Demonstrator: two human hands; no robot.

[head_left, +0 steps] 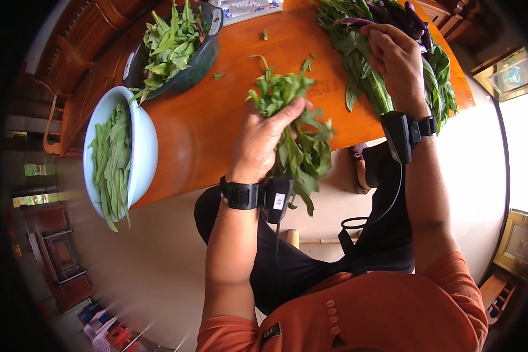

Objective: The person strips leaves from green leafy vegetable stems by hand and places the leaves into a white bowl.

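My left hand [263, 136] is wrapped round a bunch of leafy greens [302, 149], held just above the table's near edge. Cut stem ends poke out above the thumb, and the leaves hang down past the wrist. At the far right, my right hand [396, 67] is over a heap of long-leaved greens [358, 61]. Its fingers are curled and pinched together; what they hold, if anything, is hidden. Dark purple eggplants [415, 24] lie just beyond that hand on the same heap. Both wrists wear black strapped devices.
On the orange wooden table [240, 44], a dark basin [208, 58] of torn leaves stands at the far left. Nearer, a pale blue bowl [144, 144] holds flat green beans or leaves. Small green scraps [219, 75] are scattered about. A wooden bench [76, 44] stands behind.
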